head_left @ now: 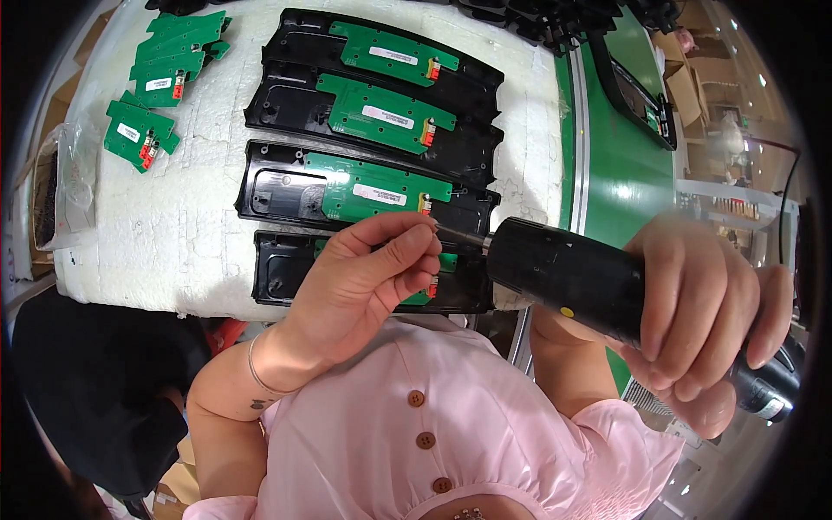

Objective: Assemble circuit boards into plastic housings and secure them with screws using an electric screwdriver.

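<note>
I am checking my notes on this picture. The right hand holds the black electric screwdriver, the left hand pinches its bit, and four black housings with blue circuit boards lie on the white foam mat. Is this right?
Not quite: the circuit boards are green, not blue, as the head view shows. The rest stands: the right hand holds the black electric screwdriver, the left hand pinches its bit, and four black housings lie on the white foam mat.

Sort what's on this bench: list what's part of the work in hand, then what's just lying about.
In hand:
right hand gripping electric screwdriver
left hand pinching its bit
black housings with green boards

Lying about:
loose green boards
cardboard boxes
</note>
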